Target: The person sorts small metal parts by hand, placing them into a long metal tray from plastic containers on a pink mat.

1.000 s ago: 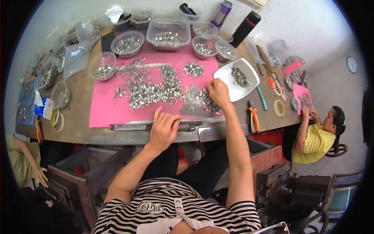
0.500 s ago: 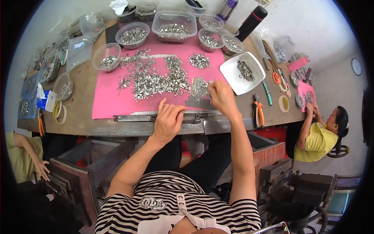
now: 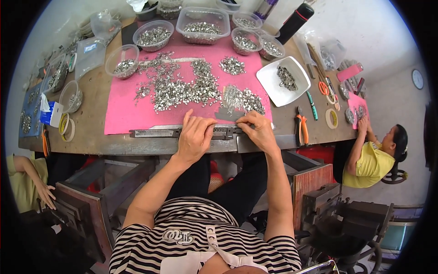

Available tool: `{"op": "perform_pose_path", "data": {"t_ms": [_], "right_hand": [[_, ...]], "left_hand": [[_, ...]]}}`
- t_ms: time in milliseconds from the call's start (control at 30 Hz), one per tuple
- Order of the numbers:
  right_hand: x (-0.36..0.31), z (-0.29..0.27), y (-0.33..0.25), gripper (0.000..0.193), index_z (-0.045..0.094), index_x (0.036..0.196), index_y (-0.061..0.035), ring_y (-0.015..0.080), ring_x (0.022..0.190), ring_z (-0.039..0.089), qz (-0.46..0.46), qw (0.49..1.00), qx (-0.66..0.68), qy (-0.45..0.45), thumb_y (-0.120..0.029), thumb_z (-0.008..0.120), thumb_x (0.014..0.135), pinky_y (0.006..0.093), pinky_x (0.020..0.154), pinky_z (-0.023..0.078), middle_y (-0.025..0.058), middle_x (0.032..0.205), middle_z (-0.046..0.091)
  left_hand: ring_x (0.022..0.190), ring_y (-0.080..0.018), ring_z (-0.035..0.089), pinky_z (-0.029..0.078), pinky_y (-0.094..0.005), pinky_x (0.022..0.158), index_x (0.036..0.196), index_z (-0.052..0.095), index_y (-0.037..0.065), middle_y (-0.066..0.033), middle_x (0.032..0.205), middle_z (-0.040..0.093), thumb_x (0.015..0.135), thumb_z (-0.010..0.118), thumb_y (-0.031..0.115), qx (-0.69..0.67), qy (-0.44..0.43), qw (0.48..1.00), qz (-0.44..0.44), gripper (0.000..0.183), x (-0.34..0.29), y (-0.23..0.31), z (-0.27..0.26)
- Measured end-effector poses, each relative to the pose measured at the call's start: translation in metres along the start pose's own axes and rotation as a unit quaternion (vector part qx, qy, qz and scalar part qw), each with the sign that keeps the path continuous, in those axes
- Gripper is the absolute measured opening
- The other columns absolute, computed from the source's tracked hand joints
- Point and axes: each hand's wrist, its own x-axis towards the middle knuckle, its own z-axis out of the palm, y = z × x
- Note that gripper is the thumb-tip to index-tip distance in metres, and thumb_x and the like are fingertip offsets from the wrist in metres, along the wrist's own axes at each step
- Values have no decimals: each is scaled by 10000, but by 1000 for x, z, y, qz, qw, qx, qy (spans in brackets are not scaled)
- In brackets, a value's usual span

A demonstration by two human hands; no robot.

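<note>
A long, narrow metal bar fixture lies along the table's front edge. My left hand is curled over its middle, thumb and forefinger closed near the bar's right part. Close to that end, my right hand pinches with thumb and forefinger; anything between them is too small to make out. Just beyond the fingers is a dark grey flat piece. Beyond it lie a heap of thin silvery pins and a pile of small shiny metal pieces. A wider spread of metal pieces covers the pink mat.
Clear tubs of metal parts stand along the back. To the right are a white tray with darker pieces, orange-handled pliers, a tape roll and a black flask. A co-worker in yellow sits at right; another person's arm shows at left.
My right hand has moved from the metal pieces at the mat's right side down toward the bar, uncovering the pile there. My left hand stays over the bar.
</note>
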Motion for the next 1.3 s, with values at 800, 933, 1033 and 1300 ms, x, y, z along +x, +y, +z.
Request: {"op": "perform_pose_path", "data": {"t_ms": [800, 933, 1033, 1300], "right_hand": [[-15, 37, -26, 148, 599, 953, -15, 293, 887, 553, -224, 950, -215, 27, -21, 693, 839, 398, 791, 436, 107, 962, 568], [-15, 39, -20, 115, 650, 956, -6, 298, 884, 602, -150, 985, -71, 56, 28, 680, 851, 389, 789, 472, 113, 943, 643], [-20, 42, -18, 99, 673, 955, -6, 279, 882, 613, -45, 995, 44, 77, 27, 687, 862, 368, 801, 485, 112, 931, 673], [-25, 54, -18, 125, 683, 960, -9, 266, 884, 602, -51, 990, 22, 128, 22, 710, 842, 364, 817, 472, 102, 938, 686]], "left_hand": [[799, -263, 595, 395, -524, 1082, 1063, 639, 60, -71, 842, 592, 883, 662, 17, -1, 3, 1000, 5, 187, 0, -1, 2], [848, -267, 631, 373, -531, 1109, 1092, 637, 49, -76, 893, 641, 889, 665, 14, -4, -15, 1000, 2, 207, 0, -1, -4], [1043, -314, 645, 328, -549, 1143, 1191, 628, 25, -125, 1084, 679, 931, 641, 57, -64, -45, 996, -39, 263, 1, -2, -27], [1504, -407, 264, 124, -615, 1210, 1459, 407, -118, -294, 1572, 340, 1038, 459, 479, 252, -208, 938, -114, 732, -2, -35, -62]]}}
